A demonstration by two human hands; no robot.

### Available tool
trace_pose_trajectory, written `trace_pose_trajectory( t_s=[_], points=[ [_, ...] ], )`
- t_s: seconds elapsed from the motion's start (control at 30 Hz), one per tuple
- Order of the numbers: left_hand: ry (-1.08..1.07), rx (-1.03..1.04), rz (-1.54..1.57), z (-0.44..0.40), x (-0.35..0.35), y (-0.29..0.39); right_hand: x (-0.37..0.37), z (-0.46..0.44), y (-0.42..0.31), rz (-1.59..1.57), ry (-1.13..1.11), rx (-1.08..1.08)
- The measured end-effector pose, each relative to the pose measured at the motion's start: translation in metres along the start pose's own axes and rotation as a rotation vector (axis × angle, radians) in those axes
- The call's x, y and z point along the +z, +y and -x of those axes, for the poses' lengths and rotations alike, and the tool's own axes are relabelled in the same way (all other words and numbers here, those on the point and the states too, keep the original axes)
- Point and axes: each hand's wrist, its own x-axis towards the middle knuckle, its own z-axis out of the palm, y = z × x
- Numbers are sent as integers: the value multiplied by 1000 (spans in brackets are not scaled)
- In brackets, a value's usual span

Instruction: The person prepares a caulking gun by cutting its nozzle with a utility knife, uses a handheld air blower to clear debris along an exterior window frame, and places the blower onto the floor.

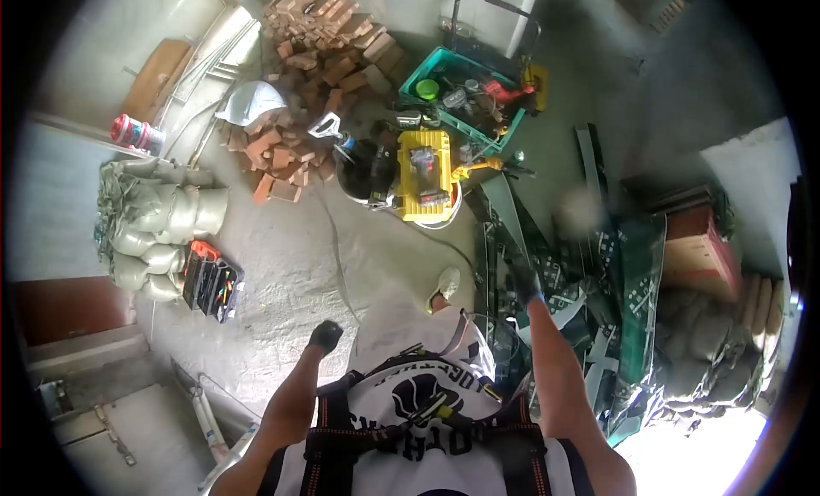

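Biggest thing here is the pile of long, dark green, plastic-wrapped panels [639,301] along the right. Next, a heap of reddish-brown bricks [342,69] up top, plump pale-green sacks [154,214] at left, a green plastic crate [468,127], then a yellow plastic toolbox [412,188] near it. Dark-gloved right grip [523,282] is over the panels, can't tell how wide. Dark-gloved left grip [326,335] looks curled narrow, apart from the panels.
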Motion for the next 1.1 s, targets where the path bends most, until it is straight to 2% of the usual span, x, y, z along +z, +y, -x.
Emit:
trace_pose_trajectory(
  t_s=[0.03, 0.07, 0.13, 0.17, 0.2, 0.23, 0.27, 0.3, 0.33, 0.37, 0.4, 0.43, 0.47, 0.5, 0.53, 0.57, 0.6, 0.63, 0.67, 0.73, 0.8, 0.87, 0.9, 0.93, 0.97, 1.0, 1.03, 1.1],
  points=[
    [-27, 90, -27, 10, 0, -9, -7, -37, -47, -86, -78, 281],
    [-96, -125, 65, 20, -15, 6, -10, -78, -44, 108, -104, 35],
    [-116, -503, 494, 22, -8, -8, -8, -141, -44, 292, -139, -211],
    [-184, -661, 577, 22, -36, 12, -6, -163, -55, 158, -65, -113],
    [-198, -671, 569, 11, -37, 5, -8, -166, -70, 93, -27, -48],
    [-190, -636, 531, -9, -30, -7, -9, -169, -88, 25, 15, 14],
    [-179, -590, 492, -32, -33, -16, -18, -169, -120, 80, -75, 158],
    [-280, -311, 133, -66, -48, -15, -24, -175, -141, 134, -157, 301],
    [-229, -163, 57, -84, -84, 12, -23, -182, -142, 140, -139, 313],
    [-146, -120, 103, -111, -88, 17, -18, -182, -129, 576, -194, 113],
    [-204, 136, -218, -159, -84, 7, -11, -180, -113, 1003, -265, -98],
    [-59, 321, -379, -180, -113, 37, -3, -188, -95, 1136, -413, -121],
    [29, 363, -513, -214, -118, 51, 6, -198, -74, 1140, -422, -107],
    [58, 369, -484, -224, -157, 105, 14, -209, -51, 825, -350, 87],
    [231, 304, -31, -237, -166, 132, 18, -220, -45, 707, -361, 147],
    [247, 335, 53, -265, -153, 140, 22, -231, -40, 587, -366, 208],
    [287, 350, 202, -271, -173, 182, 26, -242, -33, 471, -366, 270],
    [232, 319, 367, -274, -199, 225, 32, -263, -53, 449, -256, 282],
    [198, 375, 265, -290, -204, 248, 39, -282, -67, 426, -148, 293],
    [196, 460, 263, -320, -192, 278, 53, -322, -67, 430, -189, 335],
    [326, 501, 194, -348, -181, 306, 69, -374, -52, 429, -227, 358],
    [220, 453, 130, -376, -182, 331, 88, -397, -24, 449, -317, 298],
    [181, 532, 68, -392, -180, 339, 96, -406, 3, 443, -330, 323],
    [144, 611, 11, -406, -178, 349, 105, -411, 26, 679, -201, -19],
    [119, 600, 19, -417, -171, 358, 112, -411, 48, 895, -69, -373],
    [45, 680, -160, -428, -167, 364, 113, -416, 45, 889, -87, -360],
    [1, 714, -249, -438, -162, 368, 114, -422, 45, 919, -239, -363],
    [-46, 779, -473, -457, -150, 371, 112, -437, 17, 931, -403, -359]
  ],
)
